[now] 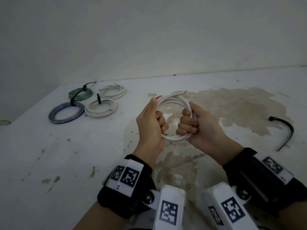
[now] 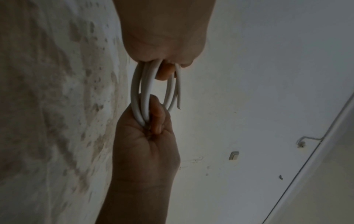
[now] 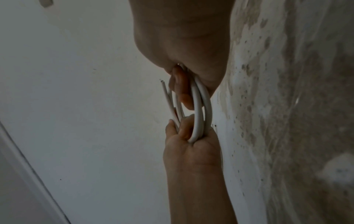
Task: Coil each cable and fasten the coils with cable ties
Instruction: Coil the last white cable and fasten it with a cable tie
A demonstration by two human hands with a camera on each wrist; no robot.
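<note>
Head view: a white coil point(image 1: 174, 103) is held above the desk point(image 1: 66, 155), approx. centre. The L hand point(image 1: 150, 120) is curled round the coil's left side; the R hand point(image 1: 196, 125) is curled round its right side, fingers point(image 1: 186, 123) hooked through the ring. A cut end pokes out at the far top. No tie is fitted on this coil. A loose black tie point(image 1: 285, 128) lies on the desk well to the right, nearer the R hand, long axis running roughly near-to-far, with a bend. Four done coils point(image 1: 86, 103) lie far left.

L wrist view: the coil point(image 2: 147, 91) is seen edge-on, several turns clamped betw. both fists.

R wrist view: same clamp confirmed; the coil point(image 3: 198, 109) is gripped at both ends.

Judgement: the tie is prob. fetched by the R hand while the coil is kept bunched by the L.
</note>
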